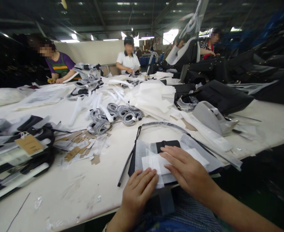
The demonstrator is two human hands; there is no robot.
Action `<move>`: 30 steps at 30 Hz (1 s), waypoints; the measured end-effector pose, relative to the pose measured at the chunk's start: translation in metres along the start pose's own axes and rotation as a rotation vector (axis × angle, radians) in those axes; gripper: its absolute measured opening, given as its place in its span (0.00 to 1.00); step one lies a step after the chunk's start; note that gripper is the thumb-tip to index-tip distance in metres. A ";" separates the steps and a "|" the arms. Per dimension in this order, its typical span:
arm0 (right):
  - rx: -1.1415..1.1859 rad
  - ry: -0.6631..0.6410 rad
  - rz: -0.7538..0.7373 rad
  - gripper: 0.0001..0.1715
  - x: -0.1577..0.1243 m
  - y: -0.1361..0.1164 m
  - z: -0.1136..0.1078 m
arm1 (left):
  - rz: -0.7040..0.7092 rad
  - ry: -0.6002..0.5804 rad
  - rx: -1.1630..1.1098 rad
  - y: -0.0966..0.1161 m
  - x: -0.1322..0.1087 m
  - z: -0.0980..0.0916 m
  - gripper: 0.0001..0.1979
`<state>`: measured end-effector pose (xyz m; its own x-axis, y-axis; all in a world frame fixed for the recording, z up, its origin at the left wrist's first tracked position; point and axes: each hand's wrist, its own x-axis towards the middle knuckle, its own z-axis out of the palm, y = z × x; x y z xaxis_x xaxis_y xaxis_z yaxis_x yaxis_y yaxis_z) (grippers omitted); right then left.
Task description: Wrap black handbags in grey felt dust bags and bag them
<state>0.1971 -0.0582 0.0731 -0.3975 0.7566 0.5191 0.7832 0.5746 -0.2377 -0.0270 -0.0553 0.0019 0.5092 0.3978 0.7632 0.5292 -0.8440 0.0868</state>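
Note:
A black handbag [132, 163] lies at the table's front edge, partly covered by thin white wrapping paper [142, 148]. Its long strap [156, 123], wrapped in clear film along the top, arches behind it. My left hand [142, 187] rests with fingers stretched out on the paper at the bag's lower left. Across the right part of the paper lies my right hand [184, 166], its fingers extended and slightly apart. Both hands press on top of the sheets, and neither grips anything that I can see.
Wrapped coiled straps [126, 114], white paper sheets [154, 96] and a grey tape dispenser [209, 116] lie beyond the bag. Brown tags [73, 153] and wrapped black bags [16, 154] are at left. More black bags [225, 96] sit at right. Several people work around the table.

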 end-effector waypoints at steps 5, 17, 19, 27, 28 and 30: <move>-0.117 -0.435 0.112 0.17 0.060 0.041 0.031 | -0.002 0.039 0.071 0.002 0.001 0.003 0.16; 0.032 -0.753 0.083 0.18 0.092 0.039 0.050 | -0.002 0.163 0.135 0.000 0.008 0.008 0.14; 0.026 -0.759 0.055 0.18 0.097 0.037 0.056 | -0.011 0.182 0.149 0.001 0.008 0.011 0.13; 0.182 -0.316 0.005 0.17 0.074 0.038 0.030 | -0.015 0.141 0.184 -0.003 0.003 0.013 0.14; 0.169 -0.166 -0.008 0.18 0.059 0.034 0.020 | -0.018 0.111 0.190 -0.004 0.003 0.012 0.15; 0.134 0.091 -0.035 0.15 0.021 0.024 0.004 | -0.037 0.079 0.191 -0.004 0.003 0.011 0.16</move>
<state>0.2063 -0.0275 0.0750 -0.3741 0.7076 0.5995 0.6962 0.6414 -0.3225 -0.0201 -0.0468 -0.0027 0.4364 0.3917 0.8100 0.6696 -0.7428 -0.0016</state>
